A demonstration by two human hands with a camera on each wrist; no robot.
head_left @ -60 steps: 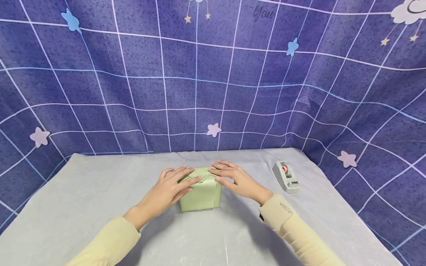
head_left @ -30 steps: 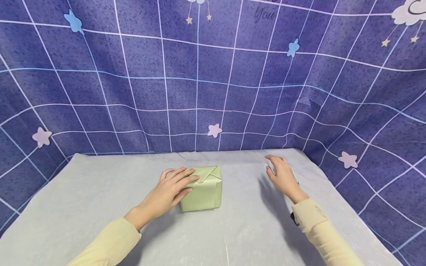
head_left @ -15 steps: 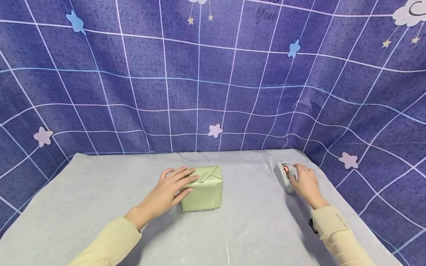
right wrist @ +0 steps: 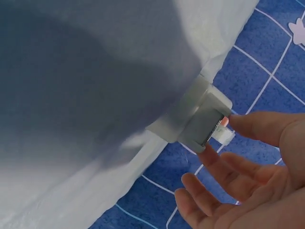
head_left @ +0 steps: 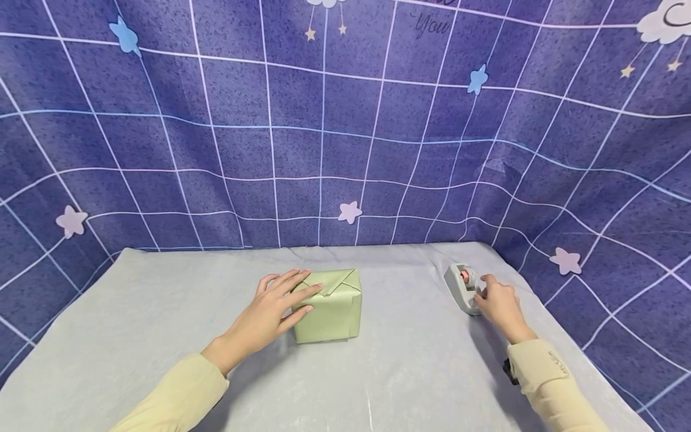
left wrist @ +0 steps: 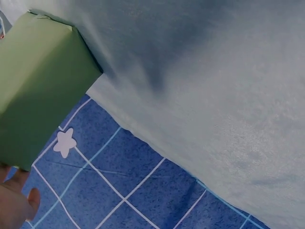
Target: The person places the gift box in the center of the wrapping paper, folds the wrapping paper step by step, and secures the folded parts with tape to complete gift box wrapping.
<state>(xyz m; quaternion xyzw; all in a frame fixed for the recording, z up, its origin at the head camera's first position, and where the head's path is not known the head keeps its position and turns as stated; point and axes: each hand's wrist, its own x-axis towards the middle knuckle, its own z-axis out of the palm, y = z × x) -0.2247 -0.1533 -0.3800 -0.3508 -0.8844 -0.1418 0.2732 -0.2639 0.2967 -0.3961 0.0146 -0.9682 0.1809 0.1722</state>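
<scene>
A box wrapped in light green paper stands on the table, folded paper flaps meeting on its top. My left hand rests on its left side, fingers fairly straight across the top and thumb against the front. In the left wrist view, fingertips touch the box's lower edge. At the right stands a grey tape dispenser with a reddish roll core. My right hand is at its front end. The right wrist view shows thumb and index finger apart, at either end of the dispenser's cutting edge, the other fingers loosely bent.
A pale grey cloth covers the table. Behind it and along the right side hangs a blue curtain with grid lines, stars and clouds. The dispenser stands near the table's back right corner.
My right hand has left the box and moved right to the tape dispenser, then shifted slightly toward its front end. My left hand has stayed on the box.
</scene>
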